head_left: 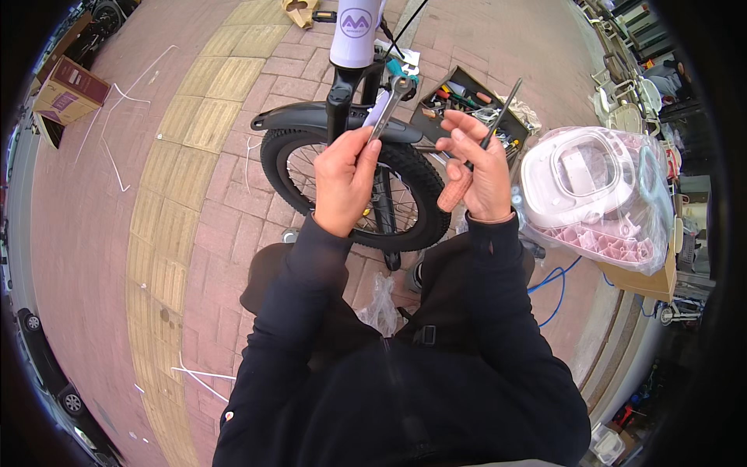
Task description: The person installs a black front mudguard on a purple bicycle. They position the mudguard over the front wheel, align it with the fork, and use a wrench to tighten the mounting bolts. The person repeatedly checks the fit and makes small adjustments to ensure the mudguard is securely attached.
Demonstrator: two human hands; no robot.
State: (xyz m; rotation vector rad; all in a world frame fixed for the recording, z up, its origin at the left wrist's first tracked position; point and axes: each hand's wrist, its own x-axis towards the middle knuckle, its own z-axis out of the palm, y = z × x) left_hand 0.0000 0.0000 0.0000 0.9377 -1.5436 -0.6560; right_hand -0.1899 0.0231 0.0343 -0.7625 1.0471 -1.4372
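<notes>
My left hand [345, 177] pinches a metal wrench [388, 109] between thumb and fingers, its open end pointing up and away. A screwdriver [456, 191] with a pinkish-orange handle rests in my right hand [484, 173]; its dark shaft slants up to the right, and some fingers are loosely curled. Both hands are above the bicycle's front wheel [274, 159], near the black mudguard [292, 117] and the dark fork [338, 105]. The lilac head tube [354, 47] rises beyond them. Whether the wrench touches the bicycle, I cannot tell.
A toolbox [457, 71] full of tools lies open beyond my right hand. At the right, a plastic-wrapped white and pink item [595, 198] sits on a cardboard box [657, 279]. Another carton [71, 92] stands far left; white strips [204, 373] litter the paving.
</notes>
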